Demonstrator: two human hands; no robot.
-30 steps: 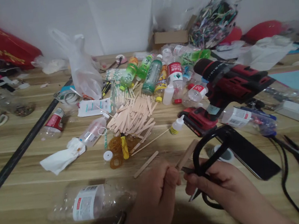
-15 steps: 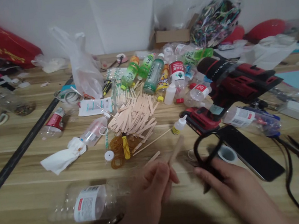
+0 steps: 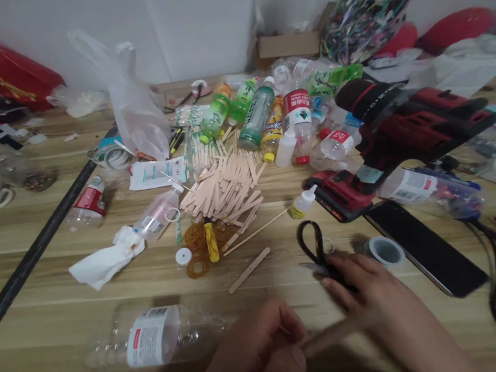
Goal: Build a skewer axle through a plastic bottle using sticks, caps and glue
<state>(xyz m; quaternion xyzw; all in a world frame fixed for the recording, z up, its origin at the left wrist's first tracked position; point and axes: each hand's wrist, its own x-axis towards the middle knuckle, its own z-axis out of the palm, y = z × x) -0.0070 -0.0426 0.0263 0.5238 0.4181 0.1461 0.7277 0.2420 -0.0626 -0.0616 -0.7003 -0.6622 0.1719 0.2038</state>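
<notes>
My left hand (image 3: 271, 349) is closed near the bottom middle, pinching a wooden stick (image 3: 333, 333) that is blurred and points right, passing in front of my right wrist. My right hand (image 3: 358, 281) is closed on black-handled scissors (image 3: 312, 244) low over the table, their tip pointing left. Another wooden stick (image 3: 249, 270) lies alone on the table above my left hand. Further back is a heap of wooden sticks (image 3: 225, 189), with brown rubber bands (image 3: 194, 240) and a yellow-handled tool (image 3: 211, 242) at its front edge.
A clear bottle (image 3: 147, 337) lies left of my left hand. Right of the scissors are a tape roll (image 3: 386, 251), a black phone (image 3: 427, 247) and a red and black drill (image 3: 405, 121). A small glue bottle (image 3: 302, 203) and several drink bottles stand or lie behind.
My left hand has come down and its stick has swung from pointing up to pointing right. The scissors have moved left and lower in my right hand. The view has shifted slightly.
</notes>
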